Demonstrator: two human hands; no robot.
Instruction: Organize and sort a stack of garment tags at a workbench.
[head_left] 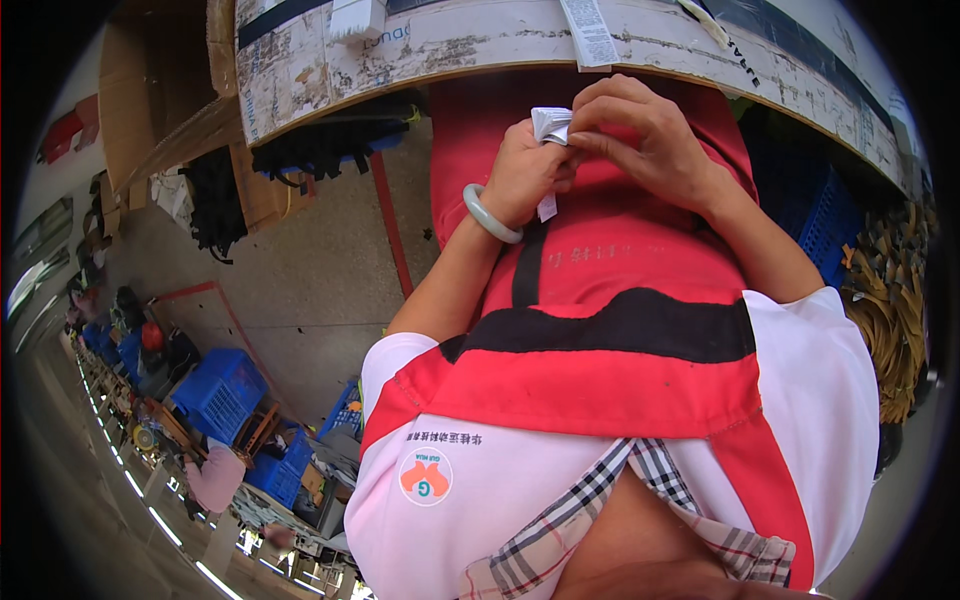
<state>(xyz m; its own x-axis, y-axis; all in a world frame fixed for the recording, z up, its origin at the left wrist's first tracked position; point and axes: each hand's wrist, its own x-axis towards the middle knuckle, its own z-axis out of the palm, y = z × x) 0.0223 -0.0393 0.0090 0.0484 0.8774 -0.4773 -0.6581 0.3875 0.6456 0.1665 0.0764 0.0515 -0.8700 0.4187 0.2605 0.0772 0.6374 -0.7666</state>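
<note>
Over my lap, my left hand [524, 172] is closed round a small stack of white printed labels [551, 124], whose folded ends stick up above the thumb. Below the same hand a white strip end [547, 208] pokes out, just over a black strap [529, 265] lying on my red apron [620, 240]. My right hand [640, 135] has its thumb and forefinger pinched together at the right edge of the stack. Its other fingers are curled, and whether a single label is between the fingertips I cannot make out. A pale bangle sits on my left wrist.
Ahead is a worn cardboard-covered table [480, 45], with a long printed label strip [590, 35] over its near edge and a white bundle [357, 18] further left. Black straps [215, 205] hang at the left. A blue crate [828, 225] stands at the right, beside yellowish straps [888, 300].
</note>
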